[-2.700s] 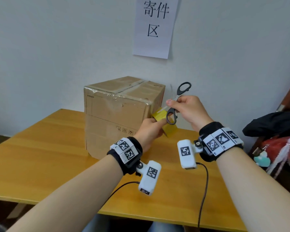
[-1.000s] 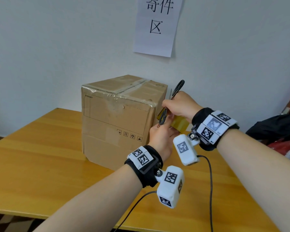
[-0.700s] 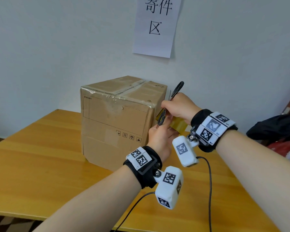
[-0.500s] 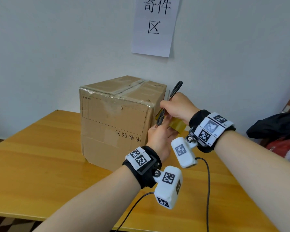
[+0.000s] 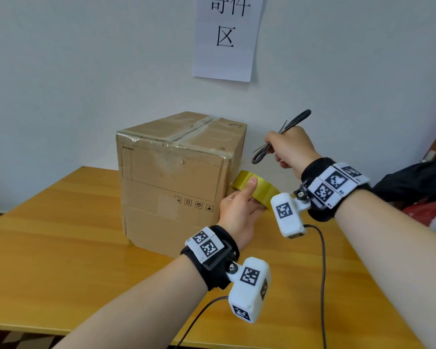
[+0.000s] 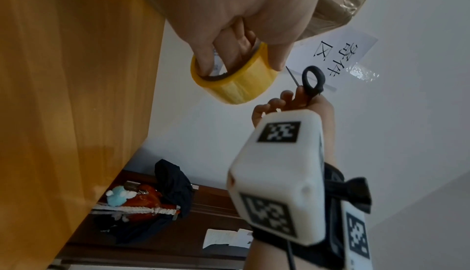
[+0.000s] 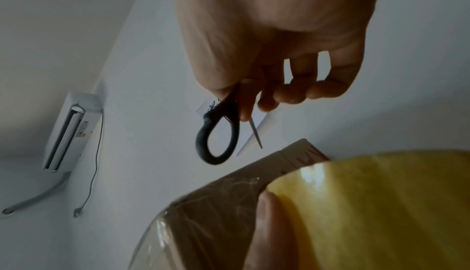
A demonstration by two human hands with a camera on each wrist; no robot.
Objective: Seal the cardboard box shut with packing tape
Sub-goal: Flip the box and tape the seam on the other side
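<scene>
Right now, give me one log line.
left hand: grips tape roll | right hand: holds scissors | box: top taped

— What is seen beyond the hands?
— A pale wall (image 5: 86,71); a paper sign (image 5: 225,39) with printed characters is stuck to it above them; an air conditioner (image 7: 68,131) is mounted high up.
— And beneath them?
— A wooden table (image 5: 48,260); to the right, dark wooden furniture (image 6: 203,200) is piled with dark clothing (image 6: 175,187) and a red bag (image 6: 145,196).
</scene>
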